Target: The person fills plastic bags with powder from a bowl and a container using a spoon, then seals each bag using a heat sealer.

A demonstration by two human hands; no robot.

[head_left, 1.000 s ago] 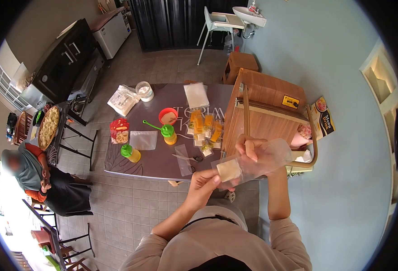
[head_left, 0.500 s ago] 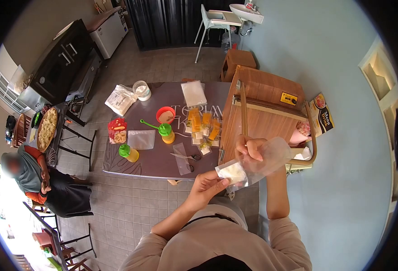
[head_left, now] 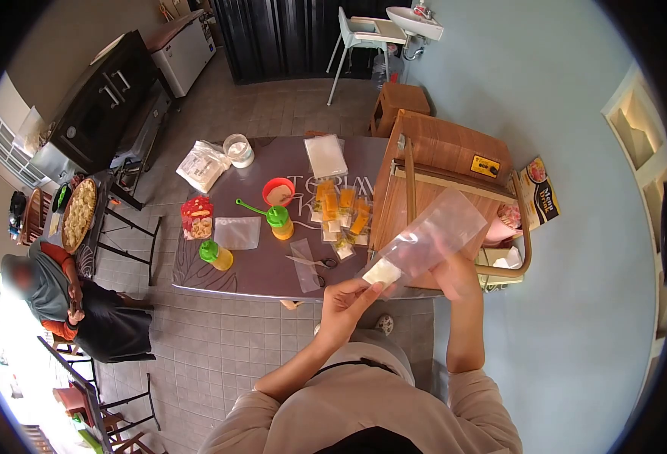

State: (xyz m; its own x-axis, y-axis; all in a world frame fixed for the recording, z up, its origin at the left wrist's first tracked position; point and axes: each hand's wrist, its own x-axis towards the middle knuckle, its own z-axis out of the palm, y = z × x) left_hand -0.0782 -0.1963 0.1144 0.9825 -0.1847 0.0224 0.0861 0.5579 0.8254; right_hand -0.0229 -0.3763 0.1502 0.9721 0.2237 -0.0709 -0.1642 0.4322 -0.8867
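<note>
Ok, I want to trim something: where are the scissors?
Just left of centre in the head view: the scissors lie on the table beyond the left hand, partly over a clear plastic sleeve.

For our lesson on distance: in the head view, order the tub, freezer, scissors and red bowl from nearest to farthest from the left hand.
From the left hand:
1. Scissors, toward the table's near edge
2. Red bowl, farther back
3. Tub, near the far edge
4. Freezer, beyond the table, back left

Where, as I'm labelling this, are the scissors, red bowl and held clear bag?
Scissors (head_left: 314, 262), head view: on the blades.
Red bowl (head_left: 278, 182), head view: far inner wall.
Clear bag (head_left: 441, 230), head view: its middle.
</note>
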